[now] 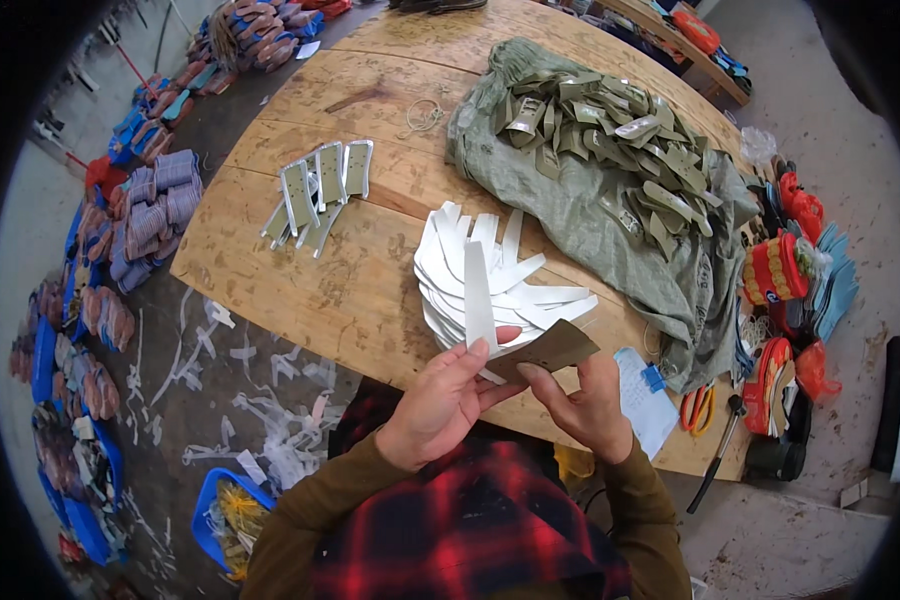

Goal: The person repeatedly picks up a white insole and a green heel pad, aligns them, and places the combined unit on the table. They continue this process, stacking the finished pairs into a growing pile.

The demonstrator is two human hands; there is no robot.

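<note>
White strip (477,290), pointing away from me and thumb-pinched in my left hand (440,400), stands just left of the olive piece (555,346) my right hand (592,408) grips, its long axis slanting rightward; both are over the desk (270,290), by the white pile (445,270).

and we're in a workshop, plain as day — look at that broad wooden desk (300,300), its surface scuffed and stained, carrying whole piles of matching cut pieces: white strips (448,282) fanned out in a heap, olive pieces (610,130) by the dozen on a grey-green sheet (510,190)! over at the right edge, orange-handled scissors (710,408) lie beside a black-handled tool (712,468). down on the dark floor (205,395), pale scraps (270,425) scattered all about. and down the left side — bundle after bundle of striped goods (155,205), with blue containers (88,530) among the stacks.
</note>
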